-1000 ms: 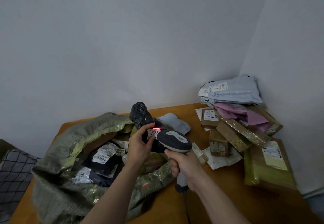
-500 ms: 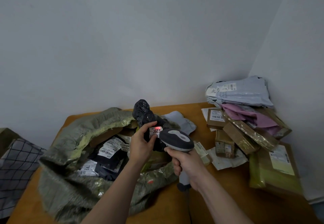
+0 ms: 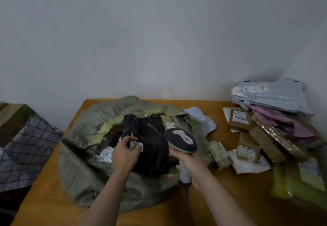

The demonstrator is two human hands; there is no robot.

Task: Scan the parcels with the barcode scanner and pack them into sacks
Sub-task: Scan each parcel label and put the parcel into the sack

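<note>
Two hands work over the open mouth of the green sack [image 3: 85, 169], which lies slumped on the counter [image 3: 221, 195] with several labelled packets inside.

The left hand [image 3: 124, 152] holds the black parcel [image 3: 152, 148] at the sack's mouth, thumb and fingers pinching the near edge of the parcel's white label [image 3: 137, 145]. The likely reason is to keep the label flat and facing up on soft, crumpled plastic that would otherwise fold over the code. The parcel rests partly on the sack's contents, its knotted end standing up at the far side.

The right hand [image 3: 190, 164] has its fingers wrapped round the handle of the barcode scanner [image 3: 182, 140]. It is held upright just beside the parcel's right edge, with the cable trailing toward the near edge. No scan light shows on the label.

Judgement: the parcel sits where it can simply be let go into the sack.

The left forearm reaches forward with the wrist bent slightly inward. The right forearm comes in from the lower right. A heap of unpacked parcels [image 3: 265, 137] occupies the counter's right end, apart from the sack.
</note>
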